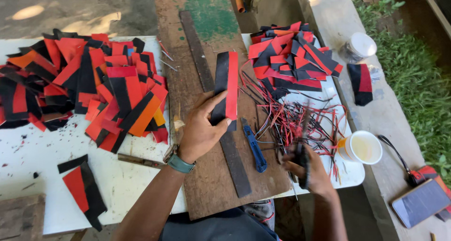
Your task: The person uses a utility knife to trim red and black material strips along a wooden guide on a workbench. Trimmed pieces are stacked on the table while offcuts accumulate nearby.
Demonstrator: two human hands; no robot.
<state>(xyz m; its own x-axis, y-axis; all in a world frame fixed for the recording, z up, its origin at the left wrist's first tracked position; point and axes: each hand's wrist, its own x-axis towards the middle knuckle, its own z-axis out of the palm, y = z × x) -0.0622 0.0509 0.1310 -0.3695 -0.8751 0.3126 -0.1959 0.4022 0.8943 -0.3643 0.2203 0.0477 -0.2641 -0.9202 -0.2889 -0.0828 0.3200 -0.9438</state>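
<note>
We see two hands at work over a wooden board on the tabletop.

From the head view, our left hand (199, 128) pinches a black-and-red strip (225, 88) upright above the board (206, 175); our right hand (307, 168) is closed around a dark tool (302, 159). Beside it, a white cup (362, 147) holds pale liquid.

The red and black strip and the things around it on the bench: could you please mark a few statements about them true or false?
1. The left hand holds a red and black strip. True.
2. A blue utility knife lies on the wooden board. True.
3. The white cup lies tipped on its side. False: it stands upright.
4. The right hand is empty. False: it has a grip on dark trimmings.
5. The long dark ruler lies on the board. True.
</note>
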